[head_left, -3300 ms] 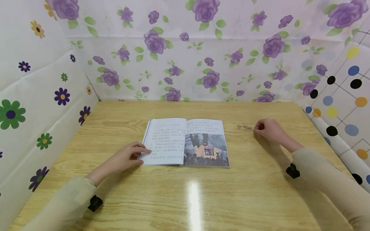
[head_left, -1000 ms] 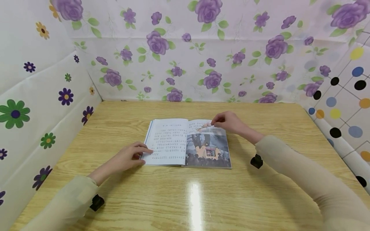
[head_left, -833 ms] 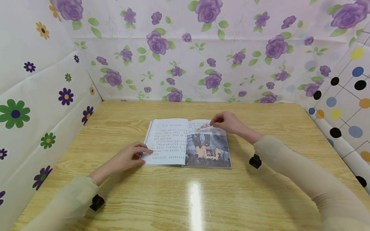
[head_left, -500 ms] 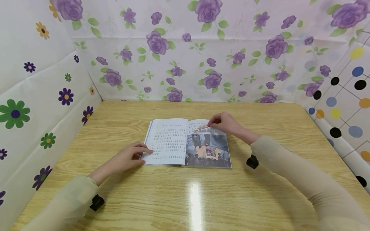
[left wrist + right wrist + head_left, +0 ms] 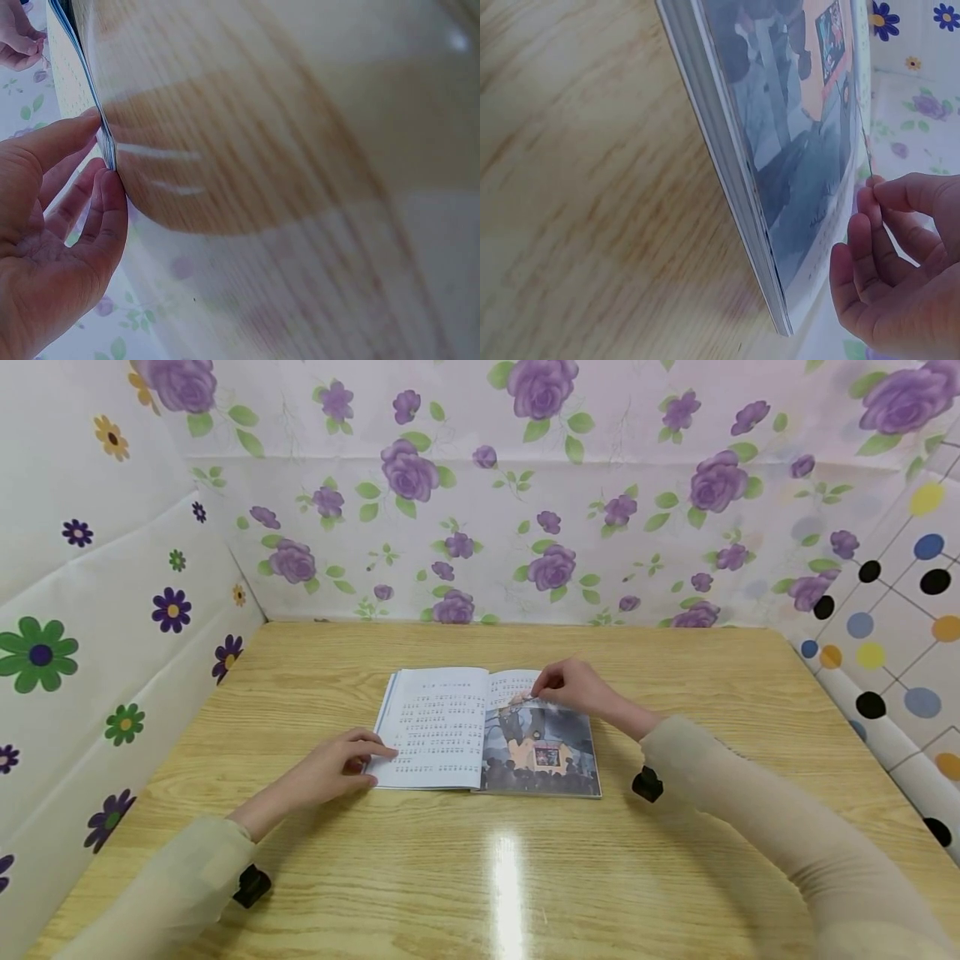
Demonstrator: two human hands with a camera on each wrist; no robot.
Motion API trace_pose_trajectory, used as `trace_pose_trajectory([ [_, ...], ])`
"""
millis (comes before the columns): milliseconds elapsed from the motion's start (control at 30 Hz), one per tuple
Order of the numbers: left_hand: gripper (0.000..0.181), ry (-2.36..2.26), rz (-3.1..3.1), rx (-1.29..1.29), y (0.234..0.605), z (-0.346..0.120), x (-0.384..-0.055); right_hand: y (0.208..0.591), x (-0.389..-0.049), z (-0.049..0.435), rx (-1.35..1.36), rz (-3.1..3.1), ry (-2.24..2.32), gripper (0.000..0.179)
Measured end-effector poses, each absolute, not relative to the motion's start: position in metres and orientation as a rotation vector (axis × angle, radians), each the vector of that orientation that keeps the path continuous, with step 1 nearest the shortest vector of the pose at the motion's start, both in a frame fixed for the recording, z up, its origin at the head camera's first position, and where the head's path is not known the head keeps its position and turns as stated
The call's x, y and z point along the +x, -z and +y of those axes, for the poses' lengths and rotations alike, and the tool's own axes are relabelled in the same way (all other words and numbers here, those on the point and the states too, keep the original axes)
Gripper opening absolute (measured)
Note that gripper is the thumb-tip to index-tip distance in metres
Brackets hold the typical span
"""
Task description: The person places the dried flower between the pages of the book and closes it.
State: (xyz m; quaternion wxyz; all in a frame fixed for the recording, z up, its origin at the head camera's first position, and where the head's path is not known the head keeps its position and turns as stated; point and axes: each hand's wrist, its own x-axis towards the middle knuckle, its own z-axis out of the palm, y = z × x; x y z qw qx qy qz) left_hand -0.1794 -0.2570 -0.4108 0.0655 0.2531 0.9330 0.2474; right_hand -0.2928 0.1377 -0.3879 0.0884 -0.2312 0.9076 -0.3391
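An open book [image 5: 441, 718] lies on the table, text on its left page and a grey-blue picture on the lower part of its right page. My left hand [image 5: 318, 774] holds the book's lower left edge, the index finger resting on the page. In the left wrist view, the fingertips meet at the book's edge [image 5: 106, 146]. Over the top of the right page, my right hand [image 5: 573, 687] pinches a thin flower sprig [image 5: 517, 699] between thumb and index finger. Its slender stem [image 5: 865, 142] shows in the right wrist view; whether it touches the page I cannot tell.
The wooden table [image 5: 375, 877] reaches back to a cloth wall with purple roses [image 5: 408, 472]. Flower-print cloth [image 5: 112, 668] stands on the left and dotted cloth [image 5: 892, 635] on the right. Small black devices [image 5: 647, 784] sit at both wrists.
My right hand has brought the sprig from the table on the right to over the right page, then moved slightly left and toward me. My left hand stays on the book.
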Motion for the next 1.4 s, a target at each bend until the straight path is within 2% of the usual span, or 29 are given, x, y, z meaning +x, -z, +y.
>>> trace_pose_trajectory([
  [1400,0.039,-0.749,2.800,0.757,0.409,-0.256,-0.179,0.403,-0.289,0.131,-0.717,2.582,1.051,0.011],
])
